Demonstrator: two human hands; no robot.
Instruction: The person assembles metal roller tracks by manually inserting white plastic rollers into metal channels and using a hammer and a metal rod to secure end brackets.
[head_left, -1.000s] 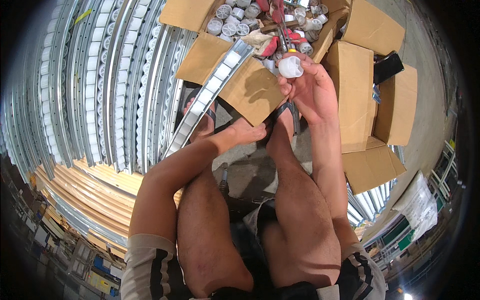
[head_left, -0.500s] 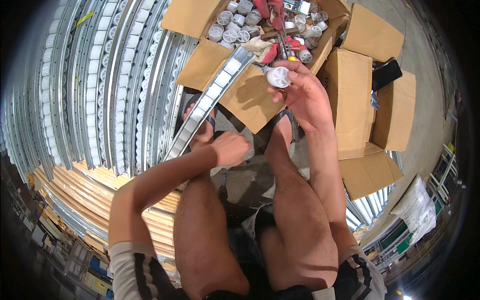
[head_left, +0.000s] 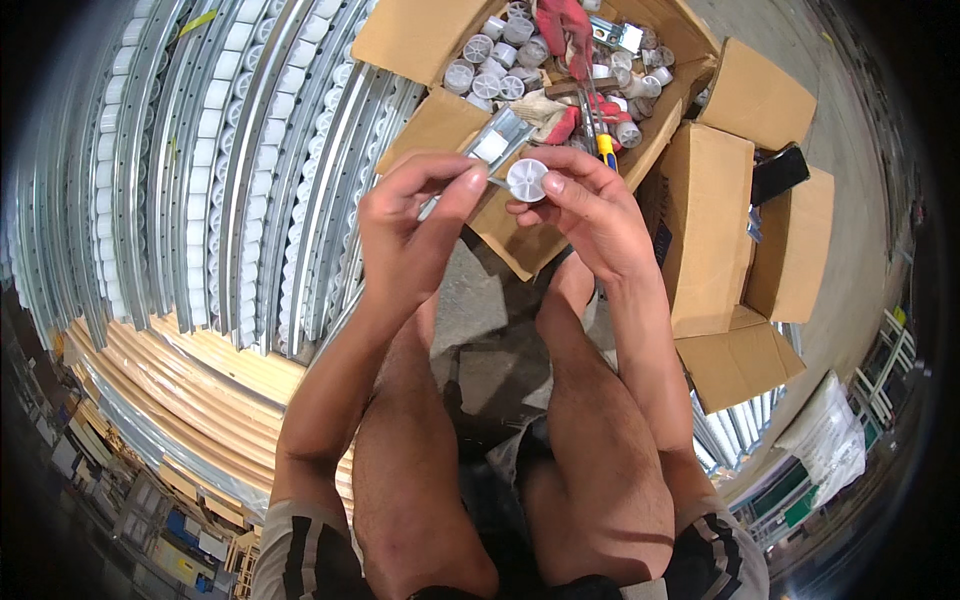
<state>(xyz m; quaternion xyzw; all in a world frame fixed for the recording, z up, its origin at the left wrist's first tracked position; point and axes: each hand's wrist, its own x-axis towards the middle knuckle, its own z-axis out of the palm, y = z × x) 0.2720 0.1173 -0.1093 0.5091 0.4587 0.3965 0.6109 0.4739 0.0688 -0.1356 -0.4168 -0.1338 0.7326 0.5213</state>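
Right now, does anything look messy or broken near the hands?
Nothing looks broken. The right hand pinches a small white plastic wheel, and the left hand holds a thin metal rail piece. The open brown cardboard box is jumbled, though: white wheels, red gloves and tools lie heaped together.

The right hand (head_left: 590, 215) pinches a white wheel (head_left: 526, 179) between thumb and forefinger. The left hand (head_left: 405, 235) is raised beside it, its fingers (head_left: 470, 183) meeting a thin metal pin at the wheel's left edge. Just behind the hands a short metal rail (head_left: 497, 140) with white rollers lies on a flap of an open box (head_left: 420, 40). The box holds many more white wheels (head_left: 480, 65), red gloves (head_left: 565, 25) and tools. To the left, long roller rails (head_left: 230, 160) lie side by side. More boxes (head_left: 710, 220) stand on the right. Bare knees fill the lower middle.
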